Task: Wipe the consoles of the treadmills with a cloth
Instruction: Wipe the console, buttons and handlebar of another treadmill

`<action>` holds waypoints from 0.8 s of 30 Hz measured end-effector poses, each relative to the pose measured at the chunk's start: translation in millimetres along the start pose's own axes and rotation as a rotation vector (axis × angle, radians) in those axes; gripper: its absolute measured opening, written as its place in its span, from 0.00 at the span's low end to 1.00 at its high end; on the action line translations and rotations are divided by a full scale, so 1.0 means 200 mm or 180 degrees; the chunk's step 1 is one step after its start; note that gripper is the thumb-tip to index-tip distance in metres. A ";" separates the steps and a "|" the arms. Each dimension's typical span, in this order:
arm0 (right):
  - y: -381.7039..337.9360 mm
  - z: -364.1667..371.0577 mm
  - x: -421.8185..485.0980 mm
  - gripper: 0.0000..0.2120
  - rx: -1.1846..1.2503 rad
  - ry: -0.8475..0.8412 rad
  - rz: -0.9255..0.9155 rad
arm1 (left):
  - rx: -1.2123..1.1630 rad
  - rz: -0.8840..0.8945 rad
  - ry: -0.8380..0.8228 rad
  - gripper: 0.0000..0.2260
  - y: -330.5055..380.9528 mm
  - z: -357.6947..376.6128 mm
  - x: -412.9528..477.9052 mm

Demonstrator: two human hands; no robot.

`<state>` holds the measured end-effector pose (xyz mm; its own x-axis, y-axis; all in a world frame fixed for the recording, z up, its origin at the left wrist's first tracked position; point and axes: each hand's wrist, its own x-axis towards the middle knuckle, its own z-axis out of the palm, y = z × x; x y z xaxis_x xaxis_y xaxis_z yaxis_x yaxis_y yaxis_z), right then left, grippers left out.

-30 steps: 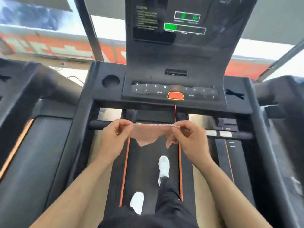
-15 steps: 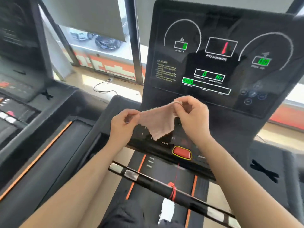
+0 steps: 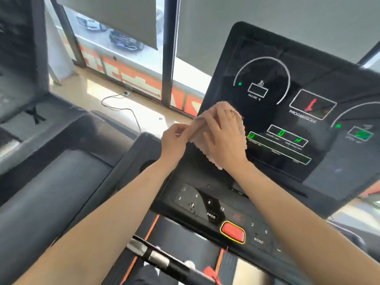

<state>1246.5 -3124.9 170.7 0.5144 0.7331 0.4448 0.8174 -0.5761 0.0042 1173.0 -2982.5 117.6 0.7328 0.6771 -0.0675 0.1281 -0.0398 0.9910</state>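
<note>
Right now a pale pink cloth (image 3: 224,104) is pressed flat against the lower left part of the treadmill console (image 3: 267,64), just left of the green readouts. The cloth is seen to be thin and nubbly, with a ragged, scalloped edge showing above, to the right of and below the hand that covers it. Most of its middle is hidden under the right hand (image 3: 224,136), which is laid on it with fingers straight and slightly spread, palm down. The cloth's left edge is pinched between the thumb and curled fingers of the left hand (image 3: 174,140), and a taut strip of fabric is drawn between the two hands. The console is a black glossy panel, tilted back, marked with white arcs and a red figure. Below it, a red stop button (image 3: 233,232) rimmed in yellow is set among the keys.
</note>
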 end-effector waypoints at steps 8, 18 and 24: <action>0.13 0.16 0.03 0.29 -0.1473 -0.1006 -0.1422 | -0.0092 -0.0494 -0.0113 0.03 -0.19 0.00 0.07; 0.21 0.07 0.17 0.29 -0.1788 -0.0980 -0.1790 | -0.0645 -0.0583 0.0068 0.10 -0.23 0.03 -0.04; 0.27 -0.13 0.34 0.32 -0.1757 -0.0646 -0.1134 | -0.0572 -0.0445 -0.0039 0.11 -0.22 0.03 -0.11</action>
<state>1318.9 -3115.6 225.1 0.3210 0.9342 0.1554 0.7215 -0.3475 0.5988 1155.0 -3000.2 74.5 0.7244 0.6579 -0.2059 0.1085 0.1862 0.9765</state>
